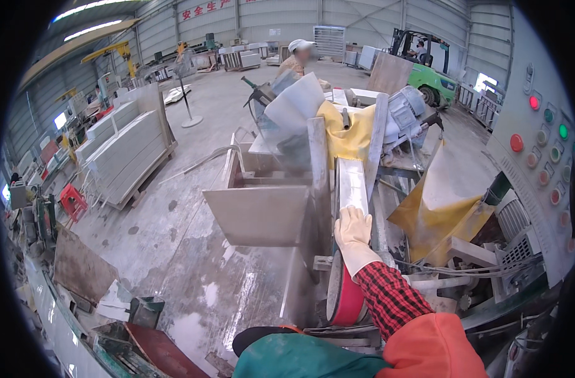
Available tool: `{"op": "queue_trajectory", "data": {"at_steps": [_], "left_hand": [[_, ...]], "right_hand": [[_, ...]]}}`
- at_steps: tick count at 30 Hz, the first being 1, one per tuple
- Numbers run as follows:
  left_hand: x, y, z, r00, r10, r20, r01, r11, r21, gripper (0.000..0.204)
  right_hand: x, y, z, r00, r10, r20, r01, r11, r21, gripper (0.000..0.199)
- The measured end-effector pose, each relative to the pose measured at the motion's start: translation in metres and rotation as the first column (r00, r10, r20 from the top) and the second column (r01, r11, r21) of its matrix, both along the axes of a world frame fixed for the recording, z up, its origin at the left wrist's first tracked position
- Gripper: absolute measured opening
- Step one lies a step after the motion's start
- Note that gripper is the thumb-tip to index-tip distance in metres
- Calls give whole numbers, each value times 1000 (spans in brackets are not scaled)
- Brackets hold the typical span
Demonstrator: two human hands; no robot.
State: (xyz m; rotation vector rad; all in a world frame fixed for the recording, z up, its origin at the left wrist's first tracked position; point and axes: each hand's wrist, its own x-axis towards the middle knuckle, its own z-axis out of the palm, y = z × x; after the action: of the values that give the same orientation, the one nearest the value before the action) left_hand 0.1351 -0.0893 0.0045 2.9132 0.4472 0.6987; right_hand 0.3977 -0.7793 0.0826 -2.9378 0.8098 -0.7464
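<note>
Your right hand (352,228), in a pale work glove, is lying flat on the near end of a long, narrow stone strip (353,184). The fingers are spread over its top face rather than curled round it — pressing, not gripping. The strip is running away from you along the machine bed (382,214), between a tall grey slab (319,170) on its left and an upright rail on its right, toward a yellow cover (349,140).

Judging by its look, the strip is going to feel heavy and rigid, and the wet sheen suggests a slick surface; thin cut stone like this tends to chip or snap if it is levered from one end. Taking it by both long edges, close to the middle, would likely be the safer hold.

Your left hand is not showing anywhere. The far end of the strip is disappearing under spray and the yellow cover, and the red disc (349,296) below your wrist is half hidden by your checked sleeve (388,295) — possibly a wheel or roller, but I can't say.
</note>
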Motion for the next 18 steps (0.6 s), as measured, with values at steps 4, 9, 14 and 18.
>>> {"op": "queue_trajectory", "data": {"at_steps": [4, 9, 14, 18], "left_hand": [[-4, 4, 0, 994, -41, 102, 44, 999, -23, 40], [-6, 19, -12, 997, -40, 73, 40, 999, 2, 39], [-6, 26, -18, 1000, 0, -10, 0, 1000, -17, 37], [-6, 25, -17, 999, 24, -37, -24, 1000, 5, 37]], "right_hand": [[2, 7, -8, 999, 15, 40, -13, 999, -41, 30], [-2, 9, -10, 993, 59, 105, -51, 996, -77, 30], [-7, 11, -9, 986, 86, 141, -72, 992, -103, 30], [-9, 13, -11, 990, 84, 117, -72, 992, -102, 30]]}}
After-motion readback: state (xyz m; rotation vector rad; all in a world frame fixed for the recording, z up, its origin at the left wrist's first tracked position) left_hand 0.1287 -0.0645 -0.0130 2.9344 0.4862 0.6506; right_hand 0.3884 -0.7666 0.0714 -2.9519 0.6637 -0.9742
